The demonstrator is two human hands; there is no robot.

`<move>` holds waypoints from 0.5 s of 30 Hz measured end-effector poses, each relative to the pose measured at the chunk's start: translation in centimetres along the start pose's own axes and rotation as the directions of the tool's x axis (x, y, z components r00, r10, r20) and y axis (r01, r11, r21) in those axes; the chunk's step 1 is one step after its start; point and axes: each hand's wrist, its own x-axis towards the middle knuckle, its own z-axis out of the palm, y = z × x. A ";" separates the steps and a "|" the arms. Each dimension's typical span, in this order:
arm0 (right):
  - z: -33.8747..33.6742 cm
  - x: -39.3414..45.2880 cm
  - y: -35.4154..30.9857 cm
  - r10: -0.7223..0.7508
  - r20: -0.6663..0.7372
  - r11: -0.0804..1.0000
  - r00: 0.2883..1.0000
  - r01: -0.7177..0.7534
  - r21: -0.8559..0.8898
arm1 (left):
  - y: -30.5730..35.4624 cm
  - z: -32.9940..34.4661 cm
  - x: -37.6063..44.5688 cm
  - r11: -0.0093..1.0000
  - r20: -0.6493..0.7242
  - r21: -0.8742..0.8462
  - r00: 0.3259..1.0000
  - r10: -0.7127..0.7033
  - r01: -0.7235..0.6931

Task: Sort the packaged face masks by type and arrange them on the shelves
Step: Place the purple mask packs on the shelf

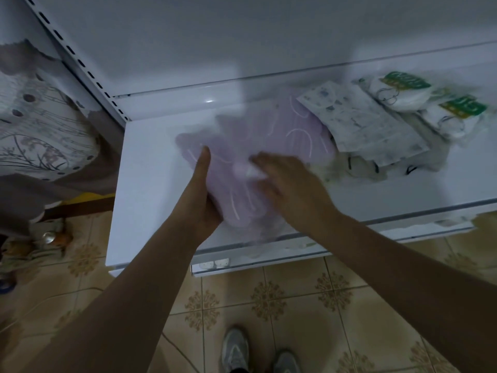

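A stack of purple packaged masks (242, 189) lies near the front of the white shelf (150, 168). My left hand (204, 200) grips its left edge, thumb on top and fingers underneath. My right hand (285, 181) rests on top of the stack; it is motion-blurred, so its finger shape is unclear. More purple packs (298, 130) lie just behind. To the right are white patterned mask packs (357, 122) and white masks in green-labelled packs (403, 90), (457, 111).
A slotted shelf upright (80, 63) runs along the left. A floral cloth-covered bundle (40, 125) sits left of the shelf. A lower shelf edge (242, 262) juts out below. My shoes (258, 351) stand on the tiled floor.
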 end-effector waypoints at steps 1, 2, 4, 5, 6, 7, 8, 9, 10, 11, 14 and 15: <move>0.4 -0.3 -0.8 -0.079 0.151 0.997 0.985 0.074 0.033 | 0.2 0.2 -0.1 0.999 -0.007 0.026 1.000 -0.018 0.019; 0.8 -0.6 -1.3 -0.121 0.269 0.993 0.956 0.114 0.043 | 0.2 0.1 0.1 0.998 -0.027 0.061 1.000 -0.015 0.017; 1.2 -0.5 -1.1 -0.102 0.244 0.994 0.965 0.092 0.051 | -0.1 -0.7 0.8 0.990 -0.145 0.142 0.988 0.049 -0.028; 1.2 -0.2 -0.3 -0.046 0.112 0.999 0.993 0.045 0.007 | -0.2 -1.3 1.1 0.988 -0.216 0.153 0.974 0.068 -0.035; 1.0 0.4 0.7 0.031 -0.028 0.994 0.999 -0.033 -0.101 | -0.1 -1.8 1.4 0.991 -0.255 0.133 0.964 0.068 -0.035; 0.7 1.0 1.8 0.124 -0.119 0.964 0.985 -0.148 -0.220 | 0.0 -2.2 1.5 0.995 -0.261 0.098 0.963 0.058 -0.033; 0.2 1.5 3.0 0.221 -0.148 0.917 0.964 -0.257 -0.305 | 0.1 -2.4 1.4 0.997 -0.250 0.068 0.967 0.046 -0.029; 0.0 2.0 4.2 0.316 -0.128 0.872 0.940 -0.340 -0.351 | 0.2 -2.6 1.5 0.998 -0.245 0.053 0.969 0.037 -0.024; -0.1 2.2 5.2 0.379 -0.096 0.849 0.920 -0.387 -0.360 | 0.2 -2.7 1.5 0.998 -0.241 0.056 0.970 0.036 -0.023; -0.1 2.3 6.0 0.398 -0.083 0.848 0.913 -0.401 -0.345 | 0.2 -2.7 1.5 0.998 -0.235 0.067 0.971 0.034 -0.019; -0.1 2.3 5.5 0.284 -0.241 0.933 0.928 -0.325 -0.152 | 0.0 -2.3 1.1 0.997 -0.222 0.081 0.975 0.013 0.005; -0.1 2.3 4.5 0.258 -0.280 0.955 0.925 -0.289 -0.073 | 0.1 -2.0 0.9 0.997 -0.221 0.077 0.975 0.013 0.004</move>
